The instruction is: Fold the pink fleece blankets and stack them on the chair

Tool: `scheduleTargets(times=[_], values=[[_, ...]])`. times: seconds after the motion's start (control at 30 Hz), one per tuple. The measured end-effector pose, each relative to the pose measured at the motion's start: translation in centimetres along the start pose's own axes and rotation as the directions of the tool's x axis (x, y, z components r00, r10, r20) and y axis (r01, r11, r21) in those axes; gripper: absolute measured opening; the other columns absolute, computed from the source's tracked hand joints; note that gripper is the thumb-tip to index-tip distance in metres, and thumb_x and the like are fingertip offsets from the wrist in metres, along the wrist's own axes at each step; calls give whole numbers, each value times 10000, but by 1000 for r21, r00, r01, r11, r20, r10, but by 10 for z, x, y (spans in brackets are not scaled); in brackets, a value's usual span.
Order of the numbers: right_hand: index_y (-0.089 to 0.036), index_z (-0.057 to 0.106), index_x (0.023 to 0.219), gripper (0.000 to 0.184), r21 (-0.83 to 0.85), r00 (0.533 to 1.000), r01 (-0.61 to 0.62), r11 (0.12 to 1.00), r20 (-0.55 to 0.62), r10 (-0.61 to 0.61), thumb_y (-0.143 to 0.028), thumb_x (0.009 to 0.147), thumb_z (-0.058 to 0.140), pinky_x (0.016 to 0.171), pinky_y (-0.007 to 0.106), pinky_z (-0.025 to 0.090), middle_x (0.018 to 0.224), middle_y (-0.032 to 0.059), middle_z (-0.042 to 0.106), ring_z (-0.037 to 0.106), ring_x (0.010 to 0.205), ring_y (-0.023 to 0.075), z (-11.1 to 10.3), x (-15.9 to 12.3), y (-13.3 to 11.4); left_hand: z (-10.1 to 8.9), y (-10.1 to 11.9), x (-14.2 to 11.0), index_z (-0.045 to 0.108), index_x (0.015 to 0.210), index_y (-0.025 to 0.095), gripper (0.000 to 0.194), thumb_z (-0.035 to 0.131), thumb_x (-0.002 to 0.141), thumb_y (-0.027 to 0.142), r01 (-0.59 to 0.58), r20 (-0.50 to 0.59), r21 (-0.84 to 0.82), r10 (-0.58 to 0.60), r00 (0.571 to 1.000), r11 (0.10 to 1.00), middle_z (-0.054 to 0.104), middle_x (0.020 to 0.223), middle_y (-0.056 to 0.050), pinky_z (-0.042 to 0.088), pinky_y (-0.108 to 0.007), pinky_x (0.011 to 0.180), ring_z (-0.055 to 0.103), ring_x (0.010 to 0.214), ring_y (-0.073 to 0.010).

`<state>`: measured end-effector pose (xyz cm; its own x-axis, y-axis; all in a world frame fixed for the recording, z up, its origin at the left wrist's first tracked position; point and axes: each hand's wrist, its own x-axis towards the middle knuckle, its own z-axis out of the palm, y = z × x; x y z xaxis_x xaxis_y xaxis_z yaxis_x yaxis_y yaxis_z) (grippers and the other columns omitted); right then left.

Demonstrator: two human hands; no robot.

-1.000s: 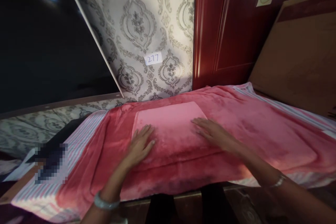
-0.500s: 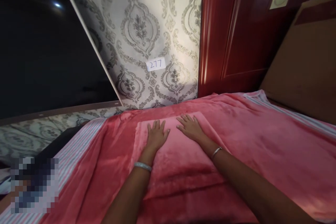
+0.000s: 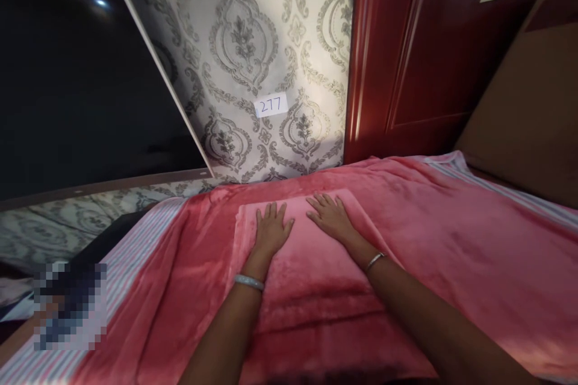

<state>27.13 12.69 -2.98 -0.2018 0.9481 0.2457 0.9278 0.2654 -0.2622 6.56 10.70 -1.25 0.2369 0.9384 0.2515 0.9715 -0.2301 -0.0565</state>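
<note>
A folded pink plush cloth lies flat on a larger pink plush blanket. My left hand rests palm down near its far left corner, fingers spread. Close to the far right corner, my right hand also lies flat with its fingers apart. Neither hand grips anything. The wrists carry a thick pale bangle on the left and a thin silver one on the right.
A large dark screen stands at the left. Behind are patterned wallpaper with a paper label reading 277, and a dark red wood panel. A cardboard box leans at the right. A striped border edges the blanket.
The view has shifted slightly, so the scene sits a little to the right. Both hands stay flat on the folded cloth in nearly the same places.
</note>
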Motion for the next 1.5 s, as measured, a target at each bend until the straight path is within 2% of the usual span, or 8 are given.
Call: scheduleTargets(times=[0.17, 0.33, 0.43, 0.57, 0.7, 1.0, 1.23, 1.5], values=[[-274, 408, 1524, 529, -4, 995, -8, 1000, 101, 9, -472, 1038, 335, 1168, 564, 177, 1608, 91, 335, 291, 1460, 305, -20, 3, -6, -22, -4, 7, 355, 1538, 198, 656, 275, 993, 556, 40, 156, -33, -35, 987, 999, 328, 1609, -172, 159, -616, 1200, 271, 1500, -315], [-256, 578, 1381, 472, -48, 986, -105, 993, 124, 111, -441, 1037, 311, 1131, 605, 198, 1476, 110, 514, 407, 1367, 308, -38, 21, 5, -41, -24, 26, 587, 1354, 183, 577, 321, 976, 528, 249, 171, 25, -250, 953, 968, 534, 1459, -188, 166, -665, 1170, 386, 1425, -368], [-220, 605, 1345, 492, -56, 976, -192, 980, 97, 196, -418, 1038, 276, 1107, 618, 223, 1413, 134, 563, 447, 1317, 321, -34, 28, 16, -36, -31, 29, 625, 1290, 146, 571, 307, 977, 502, 324, 145, 27, -324, 935, 946, 612, 1344, -216, 315, -661, 1093, 483, 1328, -403], [-237, 588, 1354, 493, -12, 973, -224, 974, 44, 224, -428, 1039, 261, 1100, 564, 269, 1414, 103, 567, 436, 1311, 293, -19, 26, 27, -20, -36, 26, 594, 1320, 172, 576, 263, 984, 504, 343, 139, -1, -339, 930, 939, 628, 1315, -187, 454, -576, 986, 528, 1267, -381], [-259, 609, 1324, 468, 33, 977, -214, 976, 4, 214, -431, 1037, 283, 1098, 565, 277, 1416, 81, 570, 426, 1322, 290, -9, 24, 33, -13, -40, 26, 601, 1310, 190, 561, 285, 978, 514, 335, 136, -16, -330, 934, 942, 634, 1307, -173, 465, -569, 963, 532, 1251, -382], [-233, 574, 1377, 465, 48, 980, -197, 979, -20, 198, -399, 1039, 300, 1114, 554, 295, 1439, 60, 562, 428, 1343, 276, -6, 24, 38, -8, -46, 27, 566, 1360, 180, 559, 296, 977, 484, 343, 132, -65, -333, 934, 937, 601, 1368, -171, 454, -587, 982, 515, 1274, -384], [-234, 585, 1367, 460, 43, 983, -183, 982, -26, 184, -391, 1044, 297, 1108, 537, 309, 1440, 70, 560, 429, 1344, 273, -6, 24, 40, -1, -55, 28, 492, 1439, 128, 554, 265, 985, 350, 400, 111, -124, -388, 915, 908, 518, 1486, -146, 410, -475, 1082, 470, 1361, -302], [-241, 576, 1378, 468, 48, 983, -182, 982, -16, 183, -397, 1036, 297, 1118, 531, 290, 1455, 55, 549, 425, 1341, 269, -5, 26, 42, -3, -55, 30, 499, 1432, 136, 564, 270, 986, 394, 416, 160, -76, -401, 902, 906, 507, 1481, -178, 420, -494, 1060, 464, 1362, -333]])
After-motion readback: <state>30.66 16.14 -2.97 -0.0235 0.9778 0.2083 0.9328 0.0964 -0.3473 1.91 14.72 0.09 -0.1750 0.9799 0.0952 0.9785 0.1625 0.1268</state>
